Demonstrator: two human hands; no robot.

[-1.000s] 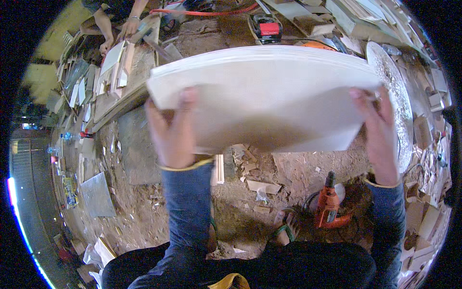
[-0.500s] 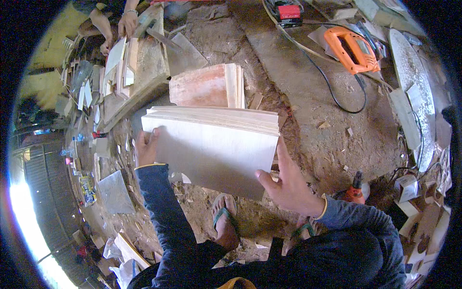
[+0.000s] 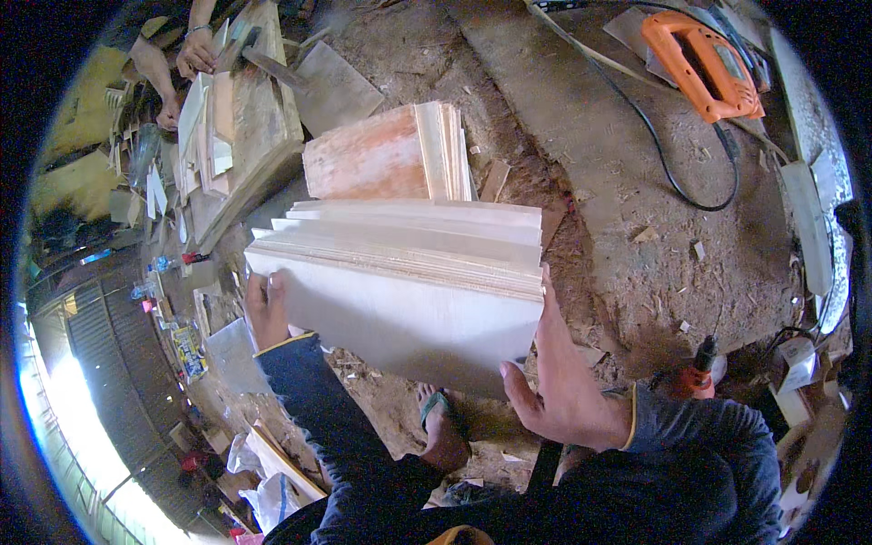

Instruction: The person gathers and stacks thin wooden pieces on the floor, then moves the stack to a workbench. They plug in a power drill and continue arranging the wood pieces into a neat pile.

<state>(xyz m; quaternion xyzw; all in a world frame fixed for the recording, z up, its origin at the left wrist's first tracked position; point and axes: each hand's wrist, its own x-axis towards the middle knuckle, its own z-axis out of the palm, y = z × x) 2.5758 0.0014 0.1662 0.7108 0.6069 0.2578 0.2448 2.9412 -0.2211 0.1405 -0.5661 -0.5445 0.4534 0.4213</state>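
A stack of thin plywood sheets [image 3: 400,313] stands on edge between my hands, its pale front face toward me. My left hand [image 3: 266,311] grips the stack's left end, thumb on the front face. At the right end my right hand [image 3: 565,380] holds it, thumb in front and fingers along the side edge. Several sheets at the back lean apart from the tight front bundle. Just beyond stands a second stack of boards [image 3: 368,154] with a reddish-stained face. Whether the held stack touches the ground is hidden.
An orange power tool [image 3: 699,68] with a black cable lies at the far right. Near my right forearm is an orange-and-black drill [image 3: 698,368]. At the far left another person's hands [image 3: 193,56] work over boards on a wooden bench [image 3: 263,100]. Wood scraps litter the dirt floor.
The sheets at the back of the stack have fanned apart from the front bundle. The stack and both hands sit slightly lower in view, and the view has shifted.
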